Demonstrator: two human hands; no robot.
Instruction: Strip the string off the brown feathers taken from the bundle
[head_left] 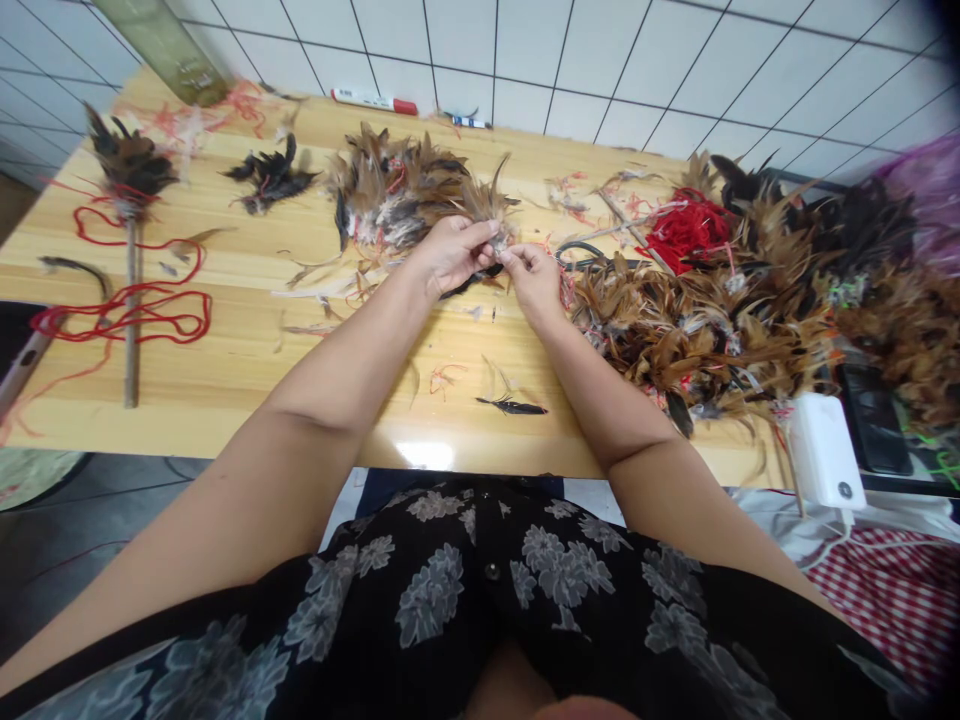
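My left hand point(450, 253) and my right hand point(534, 277) meet over the middle of a wooden table point(247, 350). Both are closed in a pinch on a small bunch of brown feathers point(491, 205) held between them. The bunch fans up and away from my fingers. Behind my left hand lies a pile of brown and grey feathers point(397, 190). To the right of my right hand spreads a large heap of brown feather bundles point(720, 310).
A stick with a feather tuft point(131, 200) and red cord point(127, 310) lie at the left. Red yarn point(686, 228) and scissors point(577, 252) sit right of centre. A white power bank point(825, 450) rests at the near right edge. A loose dark feather point(514, 406) lies near me.
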